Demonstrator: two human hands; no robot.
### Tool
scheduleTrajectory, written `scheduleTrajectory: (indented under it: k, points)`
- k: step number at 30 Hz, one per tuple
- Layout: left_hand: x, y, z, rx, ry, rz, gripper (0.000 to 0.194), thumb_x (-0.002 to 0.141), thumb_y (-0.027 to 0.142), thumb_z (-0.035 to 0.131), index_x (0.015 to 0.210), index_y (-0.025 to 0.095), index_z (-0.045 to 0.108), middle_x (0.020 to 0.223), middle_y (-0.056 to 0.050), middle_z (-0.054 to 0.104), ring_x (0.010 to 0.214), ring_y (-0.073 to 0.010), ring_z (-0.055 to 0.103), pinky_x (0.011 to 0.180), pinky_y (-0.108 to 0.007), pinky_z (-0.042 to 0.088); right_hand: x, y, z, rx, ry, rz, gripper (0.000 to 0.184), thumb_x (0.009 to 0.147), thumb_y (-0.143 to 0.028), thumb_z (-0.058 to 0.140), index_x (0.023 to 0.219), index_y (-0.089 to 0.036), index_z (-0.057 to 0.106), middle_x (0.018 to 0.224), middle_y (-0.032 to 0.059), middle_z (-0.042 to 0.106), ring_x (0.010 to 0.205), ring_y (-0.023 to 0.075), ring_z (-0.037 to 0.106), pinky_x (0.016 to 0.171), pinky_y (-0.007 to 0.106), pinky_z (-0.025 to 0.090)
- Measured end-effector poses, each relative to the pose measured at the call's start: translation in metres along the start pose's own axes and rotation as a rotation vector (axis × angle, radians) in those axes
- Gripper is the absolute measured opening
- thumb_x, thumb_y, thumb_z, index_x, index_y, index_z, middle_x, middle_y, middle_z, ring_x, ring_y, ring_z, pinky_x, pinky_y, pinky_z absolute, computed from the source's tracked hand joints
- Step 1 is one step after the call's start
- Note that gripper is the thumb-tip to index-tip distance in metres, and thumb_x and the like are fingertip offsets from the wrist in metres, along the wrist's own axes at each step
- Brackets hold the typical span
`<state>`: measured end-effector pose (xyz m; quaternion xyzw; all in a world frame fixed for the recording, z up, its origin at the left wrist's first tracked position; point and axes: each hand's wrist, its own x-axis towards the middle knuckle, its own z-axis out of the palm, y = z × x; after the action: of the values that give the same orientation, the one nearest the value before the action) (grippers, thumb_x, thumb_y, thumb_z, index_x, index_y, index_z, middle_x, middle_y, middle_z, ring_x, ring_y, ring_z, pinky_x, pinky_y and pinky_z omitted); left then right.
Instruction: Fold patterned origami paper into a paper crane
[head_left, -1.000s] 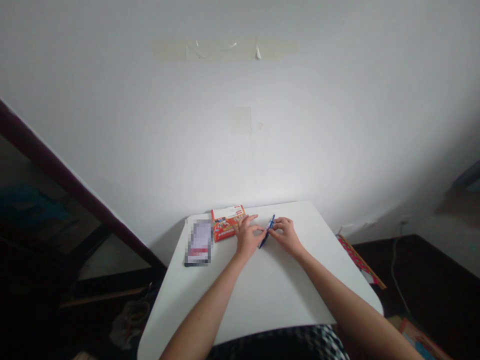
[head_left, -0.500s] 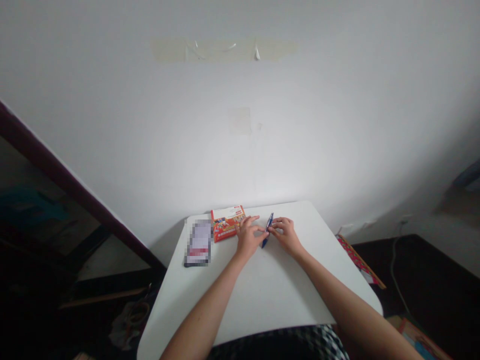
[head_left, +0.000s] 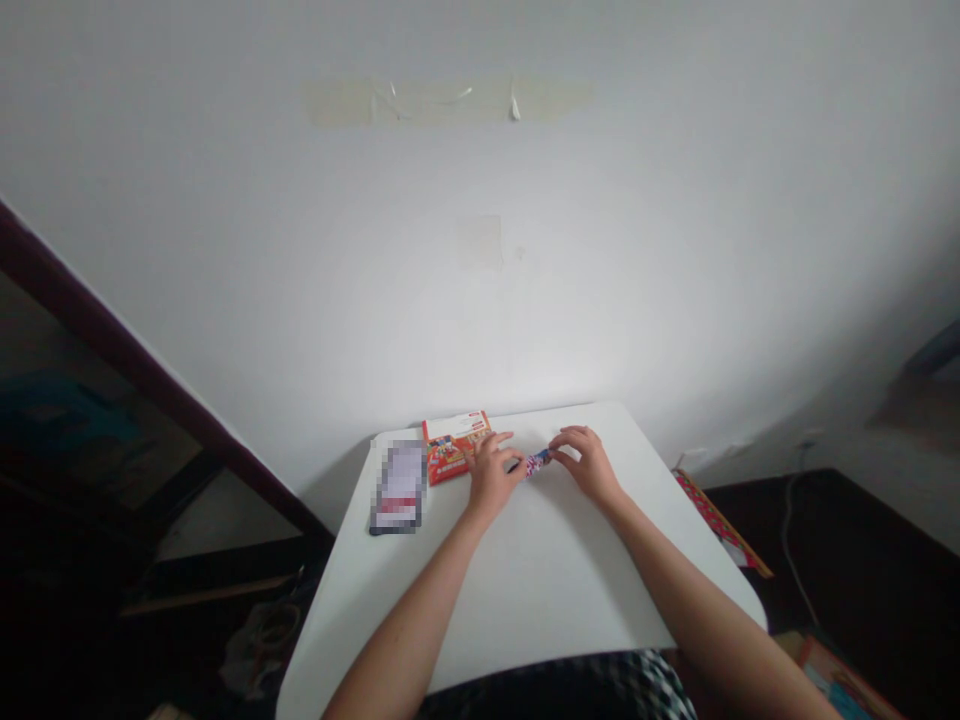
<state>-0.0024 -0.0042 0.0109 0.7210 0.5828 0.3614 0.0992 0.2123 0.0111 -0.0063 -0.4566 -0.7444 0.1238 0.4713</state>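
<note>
A small, narrow wrapped packet [head_left: 538,461] patterned in blue, white and pinkish red is stretched between my hands, just over the white table. Its exact kind is too small to tell. My left hand [head_left: 493,477] pinches its left end between thumb and index finger, with the other fingers spread. At the right end, my right hand [head_left: 590,465] pinches the packet with thumb and fingertips. Right beside my left hand lies a red and white printed box [head_left: 448,455], partly covered by those fingers.
A phone [head_left: 400,487] with a blurred screen lies left of the box on the white table [head_left: 555,590]. Behind the table rises a white wall [head_left: 480,330] with old tape on it. A dark red frame [head_left: 150,360] slants along the left side.
The packet has turned from steeply slanted to nearly level, so its patterned face now shows. My hands have moved slightly apart, the right one shifting to the right.
</note>
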Motion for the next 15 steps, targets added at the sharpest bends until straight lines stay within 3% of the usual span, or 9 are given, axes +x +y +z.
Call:
scheduleTrajectory:
  k: [9, 15]
  points:
    - [0.0006, -0.0008, -0.0007, -0.006, -0.009, -0.018, 0.001, 0.083, 0.027, 0.08, 0.082, 0.028, 0.08, 0.136, -0.002, 0.069, 0.137, -0.0301, 0.05, 0.117, -0.06, 0.033, 0.0012, -0.0024, 0.0, 0.194, -0.021, 0.21, 0.018, 0.085, -0.041, 0.073, 0.077, -0.026, 0.079, 0.093, 0.0064, 0.077, 0.106, 0.0267, 0.068, 0.099, 0.041, 0.049]
    - [0.0004, -0.0003, 0.0003, -0.006, -0.041, -0.022, 0.006, 0.083, 0.03, 0.081, 0.077, 0.029, 0.08, 0.139, -0.001, 0.067, 0.14, -0.0317, 0.046, 0.118, -0.066, 0.028, 0.0005, -0.0006, 0.0048, 0.289, -0.023, 0.293, 0.024, 0.079, -0.048, 0.073, 0.074, -0.024, 0.072, 0.088, 0.0053, 0.075, 0.098, 0.0258, 0.068, 0.096, 0.041, 0.049]
